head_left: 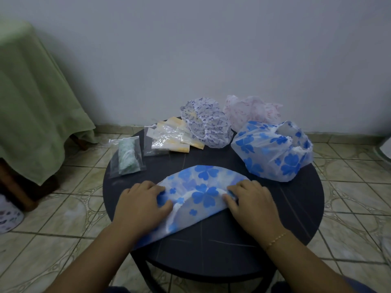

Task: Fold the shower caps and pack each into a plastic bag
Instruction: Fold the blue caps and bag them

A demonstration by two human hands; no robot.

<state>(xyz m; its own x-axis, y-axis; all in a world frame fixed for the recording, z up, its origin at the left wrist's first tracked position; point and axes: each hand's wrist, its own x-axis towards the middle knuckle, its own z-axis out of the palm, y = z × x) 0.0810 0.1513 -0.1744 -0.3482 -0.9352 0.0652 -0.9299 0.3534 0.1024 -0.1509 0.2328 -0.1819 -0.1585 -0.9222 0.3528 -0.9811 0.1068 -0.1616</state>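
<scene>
Left hand [142,203] and right hand [251,203], fingers curled, pinch opposite ends of folded blue-flowered shower cap [198,193] flat on round dark table [296,212], near edge; other caps and bags behind.

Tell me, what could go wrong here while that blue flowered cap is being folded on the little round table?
The blue flowered cap already hangs over the near edge of the table; if the left hand or right hand lets go, it may slide off. The thin plastic may also spring open again. The unfolded blue cap sits near the right rim and could be nudged off.
</scene>
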